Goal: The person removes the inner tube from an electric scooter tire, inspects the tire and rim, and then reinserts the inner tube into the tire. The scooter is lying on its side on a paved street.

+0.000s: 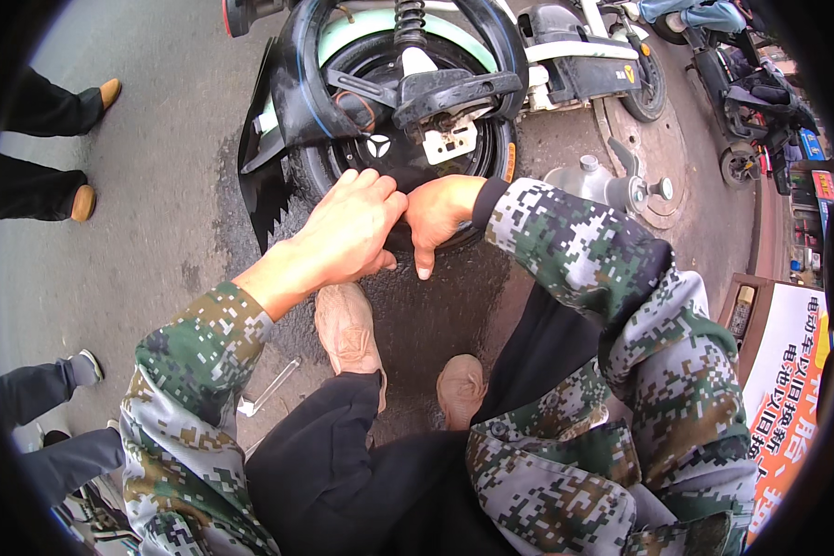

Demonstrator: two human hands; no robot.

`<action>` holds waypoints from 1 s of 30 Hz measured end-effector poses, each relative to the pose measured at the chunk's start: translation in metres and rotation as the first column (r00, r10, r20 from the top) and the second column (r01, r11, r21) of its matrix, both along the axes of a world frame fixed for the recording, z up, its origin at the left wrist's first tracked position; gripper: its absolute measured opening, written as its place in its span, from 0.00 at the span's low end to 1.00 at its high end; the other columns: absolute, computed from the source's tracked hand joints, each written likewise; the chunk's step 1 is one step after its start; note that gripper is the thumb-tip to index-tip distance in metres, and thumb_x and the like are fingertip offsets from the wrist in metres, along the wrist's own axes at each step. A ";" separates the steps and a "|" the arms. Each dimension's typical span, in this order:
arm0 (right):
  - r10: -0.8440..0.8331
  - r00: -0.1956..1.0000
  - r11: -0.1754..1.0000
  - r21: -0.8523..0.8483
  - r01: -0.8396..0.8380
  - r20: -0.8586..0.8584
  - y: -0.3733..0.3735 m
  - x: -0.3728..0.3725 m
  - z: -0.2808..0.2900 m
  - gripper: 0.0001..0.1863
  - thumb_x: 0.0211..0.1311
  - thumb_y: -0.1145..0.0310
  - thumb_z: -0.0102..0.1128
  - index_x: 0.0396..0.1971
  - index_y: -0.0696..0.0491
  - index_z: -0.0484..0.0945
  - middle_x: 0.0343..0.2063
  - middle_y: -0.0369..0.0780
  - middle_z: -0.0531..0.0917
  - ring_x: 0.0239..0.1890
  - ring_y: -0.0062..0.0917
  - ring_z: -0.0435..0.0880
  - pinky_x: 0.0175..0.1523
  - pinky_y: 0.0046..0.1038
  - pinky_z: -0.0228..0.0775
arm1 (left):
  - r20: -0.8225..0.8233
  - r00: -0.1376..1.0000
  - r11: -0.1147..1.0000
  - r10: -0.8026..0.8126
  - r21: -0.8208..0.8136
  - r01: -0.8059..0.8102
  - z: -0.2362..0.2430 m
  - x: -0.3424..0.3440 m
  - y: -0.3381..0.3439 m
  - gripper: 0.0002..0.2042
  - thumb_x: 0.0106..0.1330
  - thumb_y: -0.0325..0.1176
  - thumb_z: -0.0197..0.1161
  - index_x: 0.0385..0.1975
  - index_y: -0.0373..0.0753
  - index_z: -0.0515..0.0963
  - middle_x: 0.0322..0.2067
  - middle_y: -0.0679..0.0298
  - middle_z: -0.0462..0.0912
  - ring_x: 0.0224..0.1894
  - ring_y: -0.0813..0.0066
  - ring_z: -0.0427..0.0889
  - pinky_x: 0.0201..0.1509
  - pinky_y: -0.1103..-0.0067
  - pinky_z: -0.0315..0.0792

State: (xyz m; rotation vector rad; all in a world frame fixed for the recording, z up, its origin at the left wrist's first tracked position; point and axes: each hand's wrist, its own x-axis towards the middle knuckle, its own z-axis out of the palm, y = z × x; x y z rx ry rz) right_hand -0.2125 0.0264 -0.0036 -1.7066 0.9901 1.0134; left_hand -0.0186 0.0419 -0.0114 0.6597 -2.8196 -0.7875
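Note:
My left hand (352, 222) is closed over the near edge of a scooter's black wheel (320, 165), fingers curled on the tyre and rim. Touching or right beside it, my right hand (431, 213) also grips that edge, its thumb hanging down. What lies under both hands is partly hidden. Above them a black rubber tube with a blue stripe (292, 74) drapes over the wheel beside a spring shock (408, 23), a black bracket (459, 91) and a white perforated plate (449, 144).
A metal kettle-like can (602, 185) stands right of the wheel near parked scooters (746, 111). A printed signboard (783, 352) leans at lower right. Other people's legs and shoes (83, 199) are along the left. A thin metal tool (273, 385) lies beside my left foot (347, 329).

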 end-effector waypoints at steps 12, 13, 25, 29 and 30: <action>0.037 0.998 0.933 -0.355 -0.053 -0.053 0.038 -0.011 0.003 0.24 0.56 0.52 0.86 0.44 0.56 0.93 0.39 0.46 0.94 0.47 0.43 0.95 0.52 0.43 0.87 | 0.096 0.994 0.987 -0.052 -0.146 0.066 0.000 0.006 -0.017 0.34 0.42 0.40 0.91 0.50 0.36 0.83 0.50 0.57 0.82 0.58 0.56 0.79 0.63 0.64 0.72; 0.045 0.998 0.928 -0.368 -0.061 -0.052 0.039 -0.010 0.001 0.24 0.57 0.53 0.86 0.45 0.56 0.93 0.41 0.45 0.95 0.48 0.41 0.95 0.52 0.43 0.87 | 0.102 0.993 0.987 -0.056 -0.142 0.071 -0.001 0.007 -0.017 0.34 0.42 0.40 0.92 0.50 0.36 0.83 0.49 0.57 0.81 0.58 0.55 0.78 0.64 0.63 0.71; 0.035 0.999 0.882 -0.471 -0.016 0.031 0.048 -0.025 -0.003 0.24 0.54 0.53 0.87 0.40 0.57 0.94 0.38 0.47 0.95 0.46 0.43 0.96 0.52 0.42 0.87 | -0.005 0.997 0.988 -0.079 -0.137 0.077 -0.007 0.016 -0.022 0.29 0.42 0.35 0.89 0.44 0.34 0.83 0.47 0.56 0.79 0.55 0.53 0.77 0.63 0.62 0.71; 0.036 0.999 0.888 -0.460 -0.019 0.028 0.045 -0.025 -0.002 0.25 0.53 0.51 0.88 0.40 0.57 0.95 0.36 0.47 0.95 0.46 0.43 0.96 0.50 0.43 0.88 | 0.017 0.999 0.986 -0.045 -0.162 0.047 -0.010 0.013 -0.015 0.27 0.44 0.35 0.88 0.43 0.35 0.83 0.47 0.55 0.79 0.56 0.53 0.78 0.64 0.61 0.71; 0.031 0.998 0.888 -0.460 -0.007 0.046 0.045 -0.024 -0.001 0.25 0.52 0.51 0.88 0.38 0.58 0.93 0.35 0.49 0.94 0.44 0.45 0.96 0.49 0.44 0.87 | 0.022 0.998 0.983 -0.051 -0.173 0.054 -0.009 0.013 -0.016 0.27 0.44 0.35 0.88 0.43 0.35 0.83 0.47 0.55 0.79 0.56 0.53 0.78 0.64 0.61 0.71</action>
